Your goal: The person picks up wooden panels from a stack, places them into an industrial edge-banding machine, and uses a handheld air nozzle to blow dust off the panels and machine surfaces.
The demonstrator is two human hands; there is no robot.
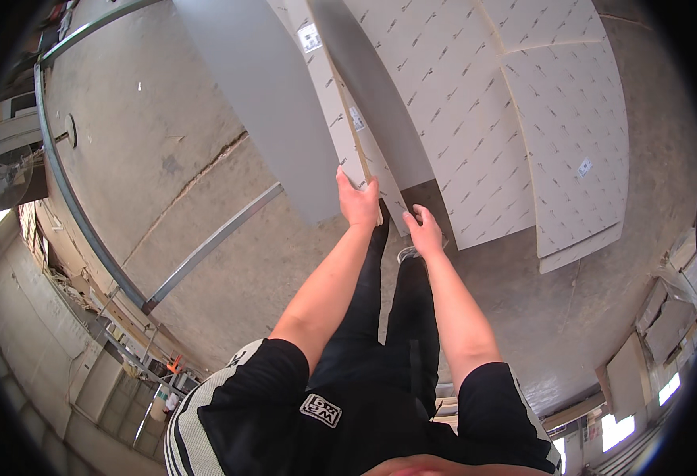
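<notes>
Left hand (358, 200), centre frame: arm extended, fingers clasping the edge of an upright grey panel (329, 103). Right hand (425, 230), beside it: fingers curled on the panel's lower edge; grip unclear.

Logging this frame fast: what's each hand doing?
Left hand: closed on the upright board's edge.
Right hand: touching the board's lower end; grip cannot be told.

The upright board (340, 111) runs out past the top edge, so its upper end is cut off. The left hand (358, 200) wraps its near corner, fingertips tucked behind the board and out of sight. The right hand (426, 230) covers most of a shoe (406, 254) below it. The small labels (309, 36) on the boards are too tiny to make out. The clutter (138, 349) by the far wall, lower left, smears into blur at the fisheye rim.
</notes>
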